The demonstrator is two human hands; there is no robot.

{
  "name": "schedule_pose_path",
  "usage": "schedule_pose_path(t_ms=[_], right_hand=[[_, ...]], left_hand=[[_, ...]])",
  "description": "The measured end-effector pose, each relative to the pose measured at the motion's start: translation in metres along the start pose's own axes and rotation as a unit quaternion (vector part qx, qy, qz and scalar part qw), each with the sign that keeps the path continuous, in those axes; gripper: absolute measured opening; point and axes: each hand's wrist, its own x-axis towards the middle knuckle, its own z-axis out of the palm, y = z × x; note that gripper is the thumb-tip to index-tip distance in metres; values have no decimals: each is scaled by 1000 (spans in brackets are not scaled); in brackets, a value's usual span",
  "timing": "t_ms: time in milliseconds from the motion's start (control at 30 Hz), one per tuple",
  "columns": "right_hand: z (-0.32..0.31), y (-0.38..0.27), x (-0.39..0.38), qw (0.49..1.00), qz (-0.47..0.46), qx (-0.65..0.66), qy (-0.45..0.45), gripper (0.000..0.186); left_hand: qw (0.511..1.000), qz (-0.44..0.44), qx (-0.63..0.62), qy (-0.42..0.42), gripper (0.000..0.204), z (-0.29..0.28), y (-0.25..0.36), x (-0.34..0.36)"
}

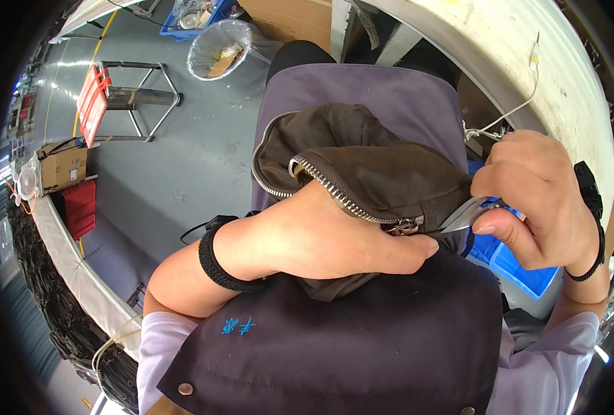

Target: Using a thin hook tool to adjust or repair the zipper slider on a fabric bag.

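A: What is standing at the left side?
B: A metal-framed stool with a red seat (94, 104); then a round bin lined with transparent plastic (207, 59), on the grey floor.
A: And the left hand (321, 238)?
B: Its thumb presses the edge of a dark brown fabric bag with silver zips (404, 176), near the zip's end. Its other fingers are hidden from me.
A: Where is this bag?
B: On the person's lap, over a dark purple cloth apron (362, 83).
A: What about the right hand (532, 190)?
B: It pinches small silver metal snips (464, 213), whose blades point to the bag's corner. I cannot tell whether they cut. Below the hand is a blue plastic box (525, 271).
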Motion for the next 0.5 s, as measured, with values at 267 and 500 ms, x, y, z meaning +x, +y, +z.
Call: schedule_pose_path(t_ms=[267,500], right_hand=[[0,0,0,1000,-1,-7,-1,31],[3,3,-2,1000,-18,-10,10,30]], left_hand=[[1000,-9,-6,-5,22,0,2,0],[1000,15,0,11,21,3,-2,1]])
